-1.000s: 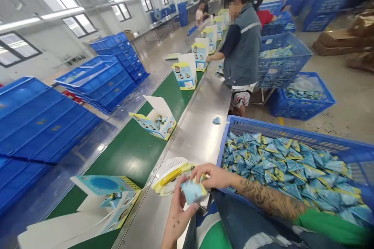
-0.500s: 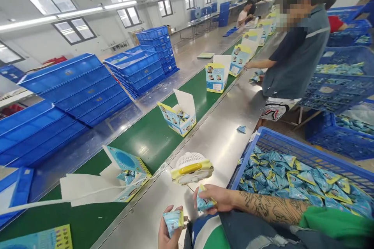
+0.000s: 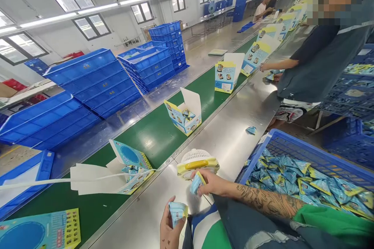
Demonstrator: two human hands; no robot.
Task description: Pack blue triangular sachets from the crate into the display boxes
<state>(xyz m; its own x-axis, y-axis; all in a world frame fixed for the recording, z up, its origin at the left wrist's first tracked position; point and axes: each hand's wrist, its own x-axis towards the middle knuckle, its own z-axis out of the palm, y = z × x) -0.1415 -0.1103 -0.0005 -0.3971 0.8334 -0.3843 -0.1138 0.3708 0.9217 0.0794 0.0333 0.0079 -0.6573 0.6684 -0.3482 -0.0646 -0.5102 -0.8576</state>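
My left hand [image 3: 169, 227] is at the bottom edge, holding a small light-blue packet [image 3: 178, 212] upright above the steel counter. My right hand [image 3: 212, 183], on a tattooed forearm, pinches another blue-and-yellow packet [image 3: 196, 183] just in front of a small white and yellow fan [image 3: 197, 161]. The two hands are apart. A blue basket [image 3: 306, 155] full of similar packets sits at my right. An open printed box [image 3: 133, 171] holding packets lies on the green conveyor belt [image 3: 152, 136] to the left of my hands.
More open boxes [image 3: 184, 114] ride the belt toward a co-worker [image 3: 321, 54] standing at the counter on the right. A loose packet [image 3: 251, 129] lies on the steel counter [image 3: 230, 140]. Stacked blue trays [image 3: 96, 81] fill the far side. A flat printed card [image 3: 41, 233] lies at bottom left.
One second ago both hands met over one packet; now they are apart, each with its own packet. The camera has turned left and up, and the boxes have moved along the belt.
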